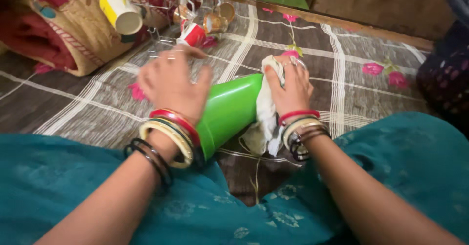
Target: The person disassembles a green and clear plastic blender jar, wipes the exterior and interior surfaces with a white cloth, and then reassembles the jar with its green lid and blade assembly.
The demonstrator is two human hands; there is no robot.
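A green plastic tumbler (229, 109) lies tilted across my lap, its wide rim toward me. My left hand (172, 81), blurred by motion, grips the tumbler's left side. Pressed against the tumbler's narrow far end is a white cloth (266, 113), which my right hand (290, 86) holds bunched. Both wrists carry several bangles in red, cream and black. The tumbler's base is hidden behind the cloth and my right hand.
A wire rack (171, 10) at the top holds several cups, among them a yellow-and-white mug (119, 11) and a red cup (194, 33). A patterned cushion (63, 25) lies top left. A grey checked mat (312, 44) with pink flowers covers the floor. Teal cloth covers my knees.
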